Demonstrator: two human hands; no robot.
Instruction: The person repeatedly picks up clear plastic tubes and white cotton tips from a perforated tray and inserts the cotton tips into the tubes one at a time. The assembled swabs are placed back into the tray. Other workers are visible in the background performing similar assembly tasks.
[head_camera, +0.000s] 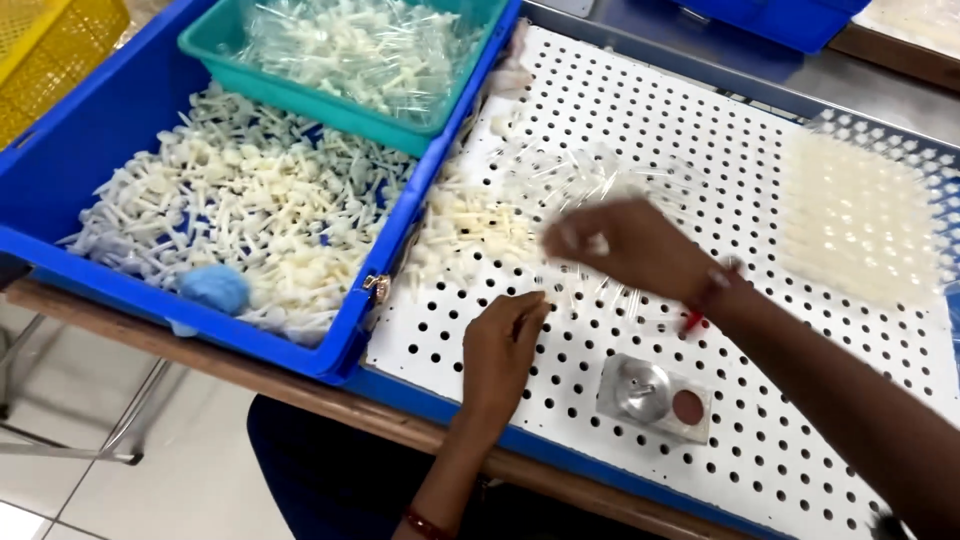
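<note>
The left hand (505, 335) rests fingers curled on the white perforated board (760, 180), holding nothing visible. The right hand (625, 245), blurred, hovers over loose clear tubes (590, 175); its grip cannot be told. One metal block (655, 397) sits nearby. Two bins, blue (90, 140) and teal (300, 95), hold uncountable cream parts.

The perforated board (700, 150) is taken as landmark: a bin (90, 150) of plastic parts (250, 210) is set left of it, a smaller tray (300, 100) inside the bin, and a metal block (655, 397) on its near edge.
</note>
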